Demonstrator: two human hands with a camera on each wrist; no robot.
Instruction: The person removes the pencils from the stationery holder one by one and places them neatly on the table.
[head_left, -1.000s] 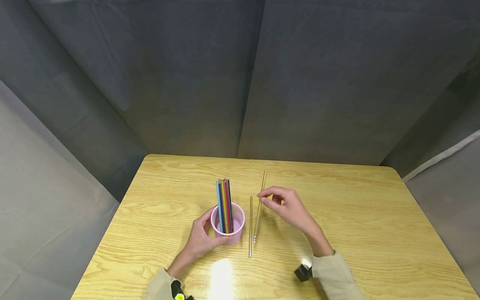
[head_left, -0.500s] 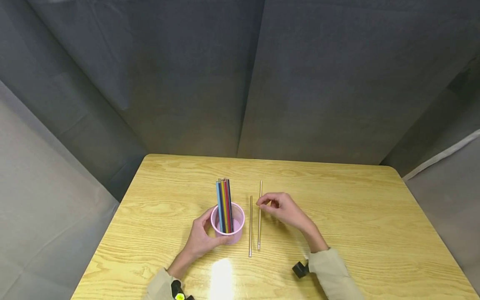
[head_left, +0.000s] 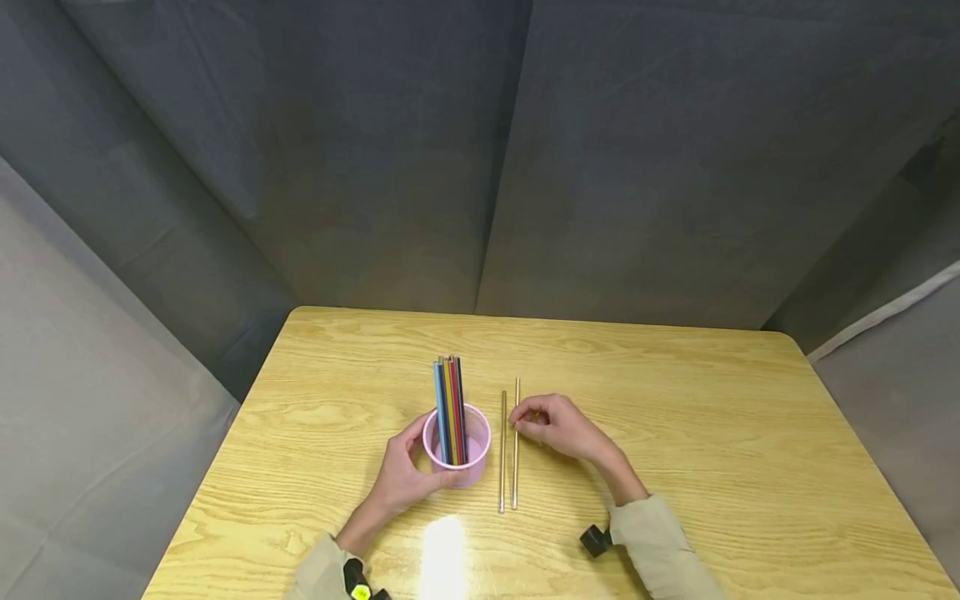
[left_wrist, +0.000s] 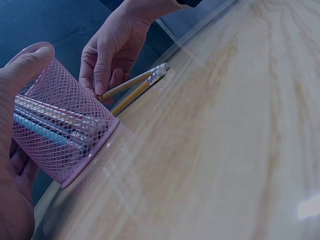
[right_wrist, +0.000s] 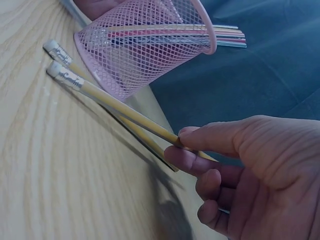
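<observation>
A pink mesh pencil cup [head_left: 474,477] stands on the table with my left hand [head_left: 401,477] gripping its side, thumb near the rim. Several colored pencils [head_left: 450,408] in light blue, dark blue, yellow and red lean together inside it. My right hand [head_left: 562,429] pinches a yellow pencil [right_wrist: 120,107] between thumb and index finger, its white eraser end toward me and its shadow falling on the wood. Between that pencil and the cup, a second yellow pencil [head_left: 502,454] lies on the table, nearly parallel to the first in the head view.
The wood-grain table [head_left: 712,433] has rounded far corners. Dark grey cloth [head_left: 375,167] hangs behind it, and lighter cloth [head_left: 90,400] hangs at the left. Each wrist carries a small black camera, such as the one [head_left: 596,541] by the right sleeve.
My right hand has drawn the pinched pencil toward me and slightly left, turning it from slanted to nearly parallel with the lying pencil. The left hand and cup have stayed in place.
</observation>
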